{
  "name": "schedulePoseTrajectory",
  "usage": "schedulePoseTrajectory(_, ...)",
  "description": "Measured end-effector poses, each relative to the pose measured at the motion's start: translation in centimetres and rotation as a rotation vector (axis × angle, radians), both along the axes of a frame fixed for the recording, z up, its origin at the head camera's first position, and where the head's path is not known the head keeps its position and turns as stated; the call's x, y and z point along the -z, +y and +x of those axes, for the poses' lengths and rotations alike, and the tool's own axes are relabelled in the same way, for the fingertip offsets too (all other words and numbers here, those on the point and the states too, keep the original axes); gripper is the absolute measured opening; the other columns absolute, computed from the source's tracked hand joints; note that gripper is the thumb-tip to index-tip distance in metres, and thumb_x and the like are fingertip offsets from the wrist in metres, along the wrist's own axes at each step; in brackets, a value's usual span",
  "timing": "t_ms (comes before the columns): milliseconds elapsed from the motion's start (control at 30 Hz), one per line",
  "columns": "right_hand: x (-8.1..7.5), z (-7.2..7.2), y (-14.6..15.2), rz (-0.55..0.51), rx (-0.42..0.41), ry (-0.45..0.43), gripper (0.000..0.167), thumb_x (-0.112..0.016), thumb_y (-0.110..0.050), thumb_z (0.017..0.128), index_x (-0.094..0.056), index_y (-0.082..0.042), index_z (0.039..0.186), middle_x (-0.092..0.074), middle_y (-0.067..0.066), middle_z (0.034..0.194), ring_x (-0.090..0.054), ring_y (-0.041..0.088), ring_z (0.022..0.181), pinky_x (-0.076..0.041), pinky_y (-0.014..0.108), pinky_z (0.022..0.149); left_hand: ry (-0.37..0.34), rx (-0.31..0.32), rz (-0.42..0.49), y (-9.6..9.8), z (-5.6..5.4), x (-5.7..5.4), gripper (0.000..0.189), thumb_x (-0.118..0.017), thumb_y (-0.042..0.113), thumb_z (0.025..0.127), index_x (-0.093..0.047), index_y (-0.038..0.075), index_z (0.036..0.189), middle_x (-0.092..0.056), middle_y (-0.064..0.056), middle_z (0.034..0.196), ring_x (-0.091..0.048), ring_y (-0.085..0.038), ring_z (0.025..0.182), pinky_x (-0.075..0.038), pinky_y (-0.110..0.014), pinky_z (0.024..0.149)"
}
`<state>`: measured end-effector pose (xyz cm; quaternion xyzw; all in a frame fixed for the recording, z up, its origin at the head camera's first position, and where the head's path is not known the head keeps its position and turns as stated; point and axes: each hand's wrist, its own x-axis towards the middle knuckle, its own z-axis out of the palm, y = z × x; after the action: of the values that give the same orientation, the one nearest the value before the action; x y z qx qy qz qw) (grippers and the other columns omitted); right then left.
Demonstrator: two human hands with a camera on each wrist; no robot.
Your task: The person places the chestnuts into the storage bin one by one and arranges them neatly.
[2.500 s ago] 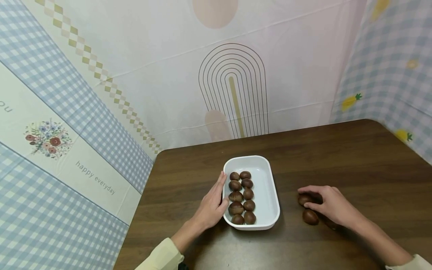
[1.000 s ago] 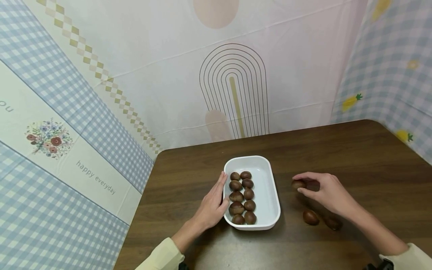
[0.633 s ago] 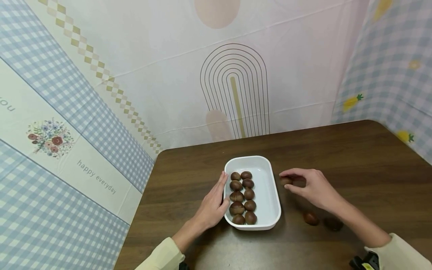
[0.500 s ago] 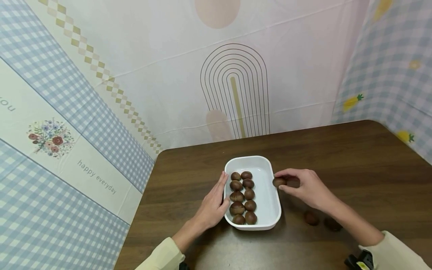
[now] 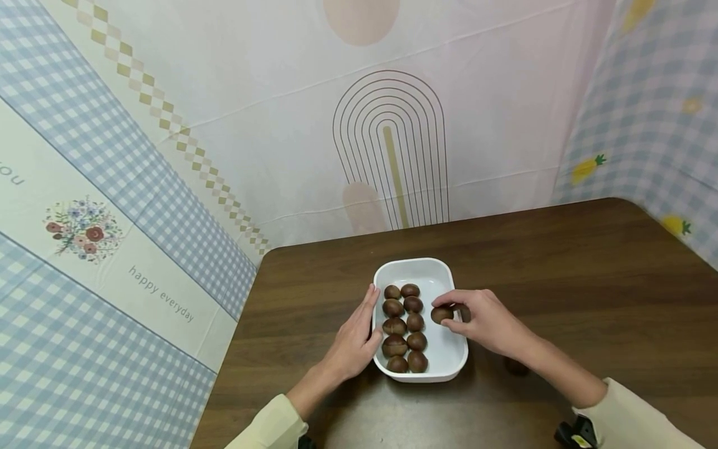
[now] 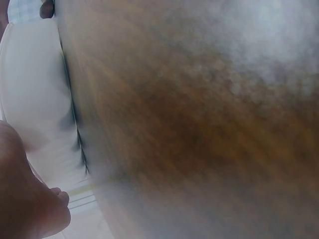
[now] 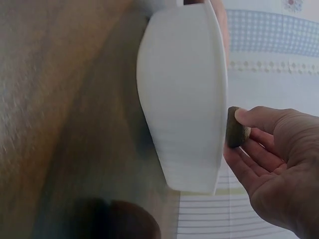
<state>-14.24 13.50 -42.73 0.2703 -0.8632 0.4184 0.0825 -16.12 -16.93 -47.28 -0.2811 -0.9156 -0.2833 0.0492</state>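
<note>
A white rectangular dish (image 5: 443, 358) holds two columns of brown chestnuts (image 5: 394, 345) along its left half. Over the dish's right half, my right hand (image 5: 488, 321) pinches one chestnut (image 5: 442, 314) between thumb and fingers. The right wrist view shows this chestnut (image 7: 236, 128) just above the dish's rim, with the thumb on one side of it. My left hand (image 5: 354, 340) lies with extended fingers along the dish's left wall. In the left wrist view only part of the left hand (image 6: 30, 199) appears beside the dish.
On the wooden table (image 5: 314, 280), right of the dish, a loose chestnut (image 5: 516, 366) is partly covered by the right forearm. Chestnuts also show blurred at the bottom of the right wrist view. A patterned cloth (image 5: 280, 125) hangs behind the table.
My right hand has picked up a chestnut from the table at right and carried it left, over the rim and above the dish. The left hand stays against the dish.
</note>
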Motion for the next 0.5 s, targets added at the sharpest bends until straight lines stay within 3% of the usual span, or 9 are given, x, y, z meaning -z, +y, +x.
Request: schedulePoseTrajectory(500,0.6,1.1,-2.1,0.106,-0.094,0.012,0.029,-0.087,0.003,0.082,-0.079,-0.005,0.108,-0.078,0.0,0.105,-0.073,0.017,0.097,-0.062,0.04,0.083,-0.008,0.0,0.0,0.0,-0.1,0.1,0.075,-0.052,0.018,0.101,-0.024,0.006,0.169,-0.018,-0.006,0.177,-0.027,-0.02,0.158,-0.037,-0.048,0.12)
